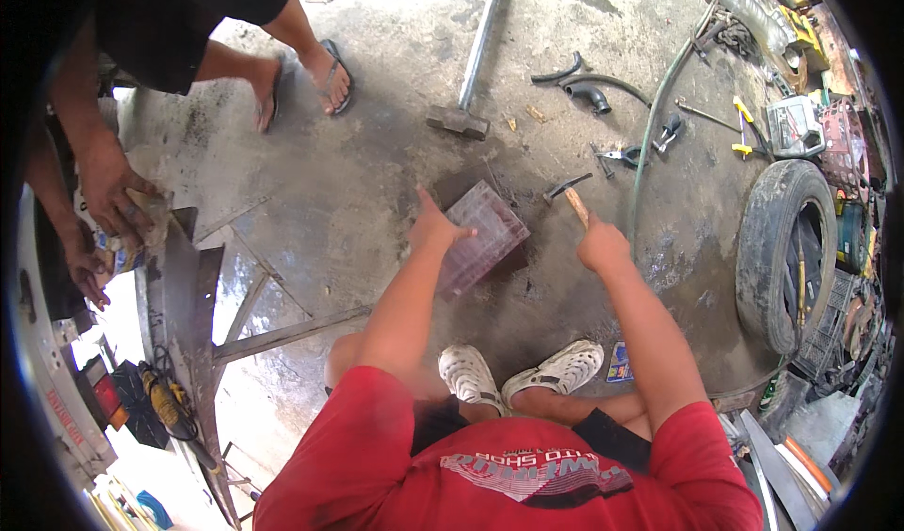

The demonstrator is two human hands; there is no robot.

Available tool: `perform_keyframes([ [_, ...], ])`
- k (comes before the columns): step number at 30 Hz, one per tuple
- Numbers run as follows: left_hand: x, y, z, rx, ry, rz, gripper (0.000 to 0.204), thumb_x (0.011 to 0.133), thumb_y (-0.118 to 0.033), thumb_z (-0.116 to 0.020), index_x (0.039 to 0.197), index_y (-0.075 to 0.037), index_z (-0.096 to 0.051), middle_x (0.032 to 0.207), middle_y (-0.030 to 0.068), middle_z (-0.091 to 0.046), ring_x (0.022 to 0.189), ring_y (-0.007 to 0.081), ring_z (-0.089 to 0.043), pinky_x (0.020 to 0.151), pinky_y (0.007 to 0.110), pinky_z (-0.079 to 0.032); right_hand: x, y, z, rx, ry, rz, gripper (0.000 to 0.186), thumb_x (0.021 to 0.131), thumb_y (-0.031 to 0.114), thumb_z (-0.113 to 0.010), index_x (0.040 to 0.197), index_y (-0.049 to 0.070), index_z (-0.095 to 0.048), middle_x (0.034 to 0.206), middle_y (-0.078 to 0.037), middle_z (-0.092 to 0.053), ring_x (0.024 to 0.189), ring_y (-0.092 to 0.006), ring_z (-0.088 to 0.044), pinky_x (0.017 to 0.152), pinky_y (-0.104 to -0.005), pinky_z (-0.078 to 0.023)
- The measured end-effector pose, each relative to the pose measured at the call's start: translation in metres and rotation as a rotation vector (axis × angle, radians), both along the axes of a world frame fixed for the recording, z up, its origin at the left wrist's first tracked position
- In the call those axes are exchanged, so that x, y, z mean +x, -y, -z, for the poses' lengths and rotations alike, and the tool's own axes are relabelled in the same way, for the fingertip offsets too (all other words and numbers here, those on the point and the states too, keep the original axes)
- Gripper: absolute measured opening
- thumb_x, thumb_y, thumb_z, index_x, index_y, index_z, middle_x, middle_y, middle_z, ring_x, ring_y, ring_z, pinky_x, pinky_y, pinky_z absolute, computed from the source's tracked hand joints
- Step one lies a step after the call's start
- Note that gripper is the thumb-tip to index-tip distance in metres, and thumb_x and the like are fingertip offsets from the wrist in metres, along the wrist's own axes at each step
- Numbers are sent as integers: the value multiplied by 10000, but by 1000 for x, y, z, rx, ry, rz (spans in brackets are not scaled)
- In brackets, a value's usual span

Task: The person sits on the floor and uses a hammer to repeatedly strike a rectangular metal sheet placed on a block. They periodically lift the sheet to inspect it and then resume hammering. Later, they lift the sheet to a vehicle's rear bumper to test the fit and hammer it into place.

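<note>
My right hand (604,247) is closed round the wooden handle of a small hammer (576,203), whose dark, narrow head is raised to the upper left. A rectangular slab (485,234), greyish-pink with grid-like marks, lies on the floor in front of me. At its left edge is my left hand (433,222), with index finger and thumb stretched apart and the thumb over the slab's edge. The other fingers of that hand are partly hidden. A dark flat patch or sheet shows behind the slab.
Beyond the slab lies a sledgehammer (459,122). Pliers (617,155), hoses (589,96) and a tire (786,256) are to the right. At left, another person's hands (115,197) are beside a metal frame (202,296); a sandalled foot (330,81) stands farther back.
</note>
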State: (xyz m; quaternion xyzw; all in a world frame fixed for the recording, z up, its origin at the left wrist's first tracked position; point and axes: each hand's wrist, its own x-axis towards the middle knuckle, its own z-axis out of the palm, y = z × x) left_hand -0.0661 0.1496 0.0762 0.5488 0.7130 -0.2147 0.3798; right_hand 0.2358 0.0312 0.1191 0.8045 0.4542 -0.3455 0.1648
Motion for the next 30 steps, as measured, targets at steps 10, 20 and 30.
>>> perform_keyframes([
  [10,-57,72,-90,-171,822,-532,674,977,-371,-794,1393,125,-608,1265,254,-733,1136,355,-729,1008,455,-570,12,-10,11,106,-31,-56,458,921,120,-682,1357,-17,-654,1215,-197,-766,1122,-362,-753,924,-466,-606],
  [20,-67,93,-237,-139,1431,-1019,602,988,-276,-781,1504,-80,-543,1449,102,-654,1365,325,-594,1230,526,-390,13,-63,34,148,37,-108,293,888,161,-742,1155,60,-807,1189,-171,-792,1119,-329,-768,921,-452,-614],
  [30,-25,120,-311,10,1836,-875,539,998,-256,-767,1480,-107,-576,1414,57,-683,1330,266,-635,1170,505,-477,35,-55,79,281,94,-468,362,1068,268,-520,1195,41,-771,1212,-199,-773,1127,-374,-753,925,-509,-593],
])
